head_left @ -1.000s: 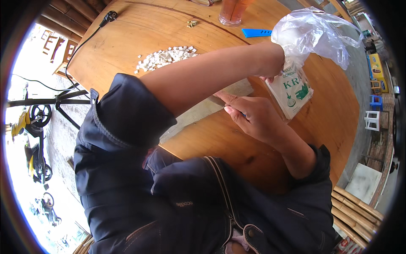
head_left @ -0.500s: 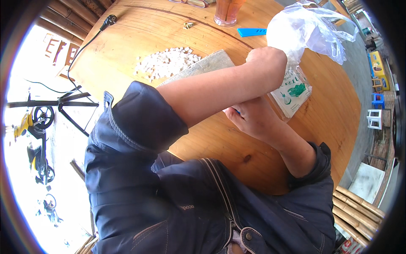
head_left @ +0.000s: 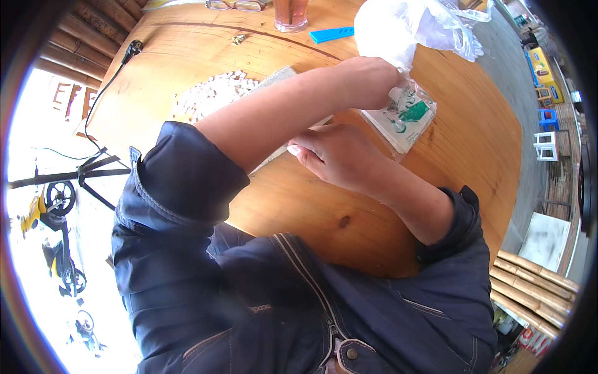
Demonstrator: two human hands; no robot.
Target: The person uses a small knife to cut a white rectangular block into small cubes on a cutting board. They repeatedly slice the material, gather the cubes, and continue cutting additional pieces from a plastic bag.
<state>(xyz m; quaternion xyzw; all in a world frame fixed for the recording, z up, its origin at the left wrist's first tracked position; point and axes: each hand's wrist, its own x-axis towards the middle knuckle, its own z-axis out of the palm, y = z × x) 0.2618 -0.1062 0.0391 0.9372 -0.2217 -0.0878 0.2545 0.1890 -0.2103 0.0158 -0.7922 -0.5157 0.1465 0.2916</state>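
Note:
My left hand (head_left: pixel 374 82) is at the top of a green-printed paper packet (head_left: pixel 408 118), against a white translucent plastic bag (head_left: pixel 392 25); its fingers are mostly hidden. My right hand (head_left: pixel 330 156) is lower, under the left forearm, with fingers curled round something I cannot make out. Its fingertips are by a thin grey board (head_left: pixel 274 77), mostly covered by that forearm. A heap of small white square pieces (head_left: pixel 218 90) lies left of the board.
On the wooden table (head_left: pixel 473 137) are a glass of amber drink (head_left: pixel 291 14), eyeglasses (head_left: pixel 235 5), a blue flat strip (head_left: pixel 331 34), small brass-coloured bits (head_left: pixel 238 39) and a black plugged cable (head_left: pixel 132 50). Stools (head_left: pixel 545 146), a bamboo bench (head_left: pixel 532 290) and motorbikes (head_left: pixel 59 206) surround it.
The whole view has shifted, so the table's items appear further left. My left hand dipped and rose again beside the bag; my right hand, partly covered half a second ago, shows more now.

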